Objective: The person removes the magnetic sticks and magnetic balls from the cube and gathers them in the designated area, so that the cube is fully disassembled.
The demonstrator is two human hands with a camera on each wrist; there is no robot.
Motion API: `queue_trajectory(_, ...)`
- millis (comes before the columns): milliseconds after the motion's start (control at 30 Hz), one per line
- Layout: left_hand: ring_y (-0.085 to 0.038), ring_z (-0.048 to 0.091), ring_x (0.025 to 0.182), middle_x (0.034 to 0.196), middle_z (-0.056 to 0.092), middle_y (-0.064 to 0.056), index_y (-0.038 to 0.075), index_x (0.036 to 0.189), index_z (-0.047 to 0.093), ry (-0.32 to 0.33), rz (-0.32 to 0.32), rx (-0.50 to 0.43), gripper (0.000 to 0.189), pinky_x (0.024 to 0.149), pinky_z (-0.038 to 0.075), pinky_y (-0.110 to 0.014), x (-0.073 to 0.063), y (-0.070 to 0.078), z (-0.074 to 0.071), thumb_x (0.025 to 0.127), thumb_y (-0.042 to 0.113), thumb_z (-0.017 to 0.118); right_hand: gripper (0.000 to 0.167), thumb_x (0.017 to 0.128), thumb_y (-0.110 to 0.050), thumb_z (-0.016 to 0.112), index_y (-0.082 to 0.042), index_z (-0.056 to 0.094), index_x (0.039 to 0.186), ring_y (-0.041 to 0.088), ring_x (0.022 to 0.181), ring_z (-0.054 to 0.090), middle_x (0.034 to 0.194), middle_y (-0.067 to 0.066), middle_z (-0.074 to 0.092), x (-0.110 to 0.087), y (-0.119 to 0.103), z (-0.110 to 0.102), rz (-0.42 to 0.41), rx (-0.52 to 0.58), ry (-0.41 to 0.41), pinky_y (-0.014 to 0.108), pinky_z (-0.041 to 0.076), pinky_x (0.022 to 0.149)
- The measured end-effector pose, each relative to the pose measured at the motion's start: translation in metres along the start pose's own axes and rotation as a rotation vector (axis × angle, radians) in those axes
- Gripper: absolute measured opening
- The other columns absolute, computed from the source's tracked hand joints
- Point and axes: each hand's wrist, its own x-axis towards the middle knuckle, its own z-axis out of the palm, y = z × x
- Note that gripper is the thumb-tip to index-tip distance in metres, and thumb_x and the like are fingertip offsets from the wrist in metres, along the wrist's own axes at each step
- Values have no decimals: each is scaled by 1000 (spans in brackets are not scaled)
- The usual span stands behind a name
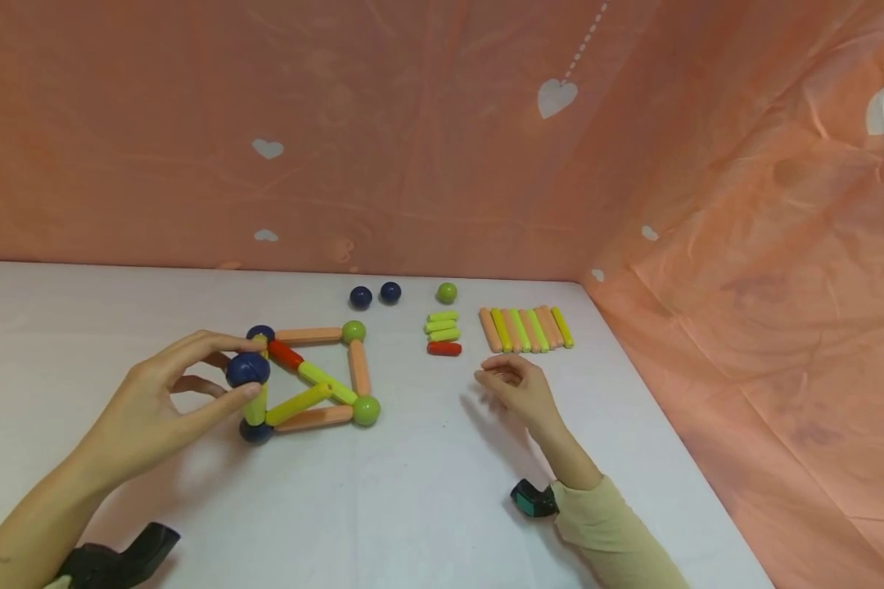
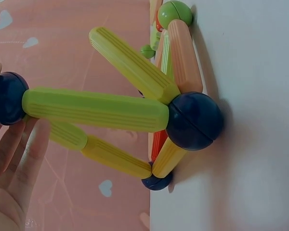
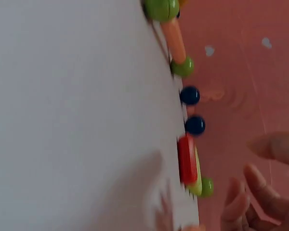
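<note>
My left hand pinches a dark blue ball between thumb and fingers, above a frame of rods and balls. From that ball a light green rod runs down to a blue corner ball; a second green rod meets a yellow one leading to another blue ball. A yellow rod slants up from the near blue corner with one end free. Orange rods and green balls form the other sides. Loosely curled and holding nothing, my right hand hovers over the table.
Behind the frame lie two blue balls and a green ball. Short green rods and a red rod are stacked nearby. A row of longer rods lies beyond my right hand. An orange curtain backs the white table.
</note>
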Motion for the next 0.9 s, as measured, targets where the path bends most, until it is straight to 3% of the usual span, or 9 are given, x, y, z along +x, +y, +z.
queue_trajectory(133, 2, 49, 92, 107, 57, 18, 19, 119, 63, -14, -15, 15, 42, 73, 46, -6, -1, -2, -2, 81, 9, 77, 25, 86, -10, 69, 3, 64, 106, 10, 85, 62, 96, 6, 68, 0, -12, 22, -70, 134, -117, 20, 50, 78)
queue_trajectory(267, 3, 49, 93, 111, 56, 21, 19, 121, 63, -18, -6, 6, 44, 74, 46, -5, -1, -6, -2, 81, 7, 76, 29, 86, -9, 69, 6, 63, 110, 8, 87, 64, 100, 5, 68, -1, -24, 42, -96, 237, -211, 21, 51, 81)
queue_trajectory(500, 3, 50, 95, 113, 56, 22, 18, 121, 63, -16, -12, -4, 44, 75, 46, -5, -2, -6, -3, 81, 6, 76, 35, 86, -5, 67, 5, 61, 119, 7, 92, 65, 115, 21, 65, -2, -41, 76, -192, 314, -394, 22, 51, 84)
queue_trajectory(733, 2, 51, 94, 113, 56, 22, 19, 121, 64, -14, -26, -12, 44, 75, 46, -5, -2, -6, -3, 81, 7, 76, 40, 88, -5, 66, 5, 57, 125, 12, 102, 65, 121, 19, 63, -4, -53, 101, -191, 376, -573, 24, 53, 87)
queue_trajectory(900, 2, 51, 94, 113, 57, 20, 19, 121, 64, -15, -26, -5, 43, 75, 46, -5, -2, -3, -4, 82, 8, 76, 41, 88, -4, 67, 0, 58, 127, 13, 105, 65, 124, 14, 64, -7, -62, 119, -164, 373, -652, 26, 52, 89)
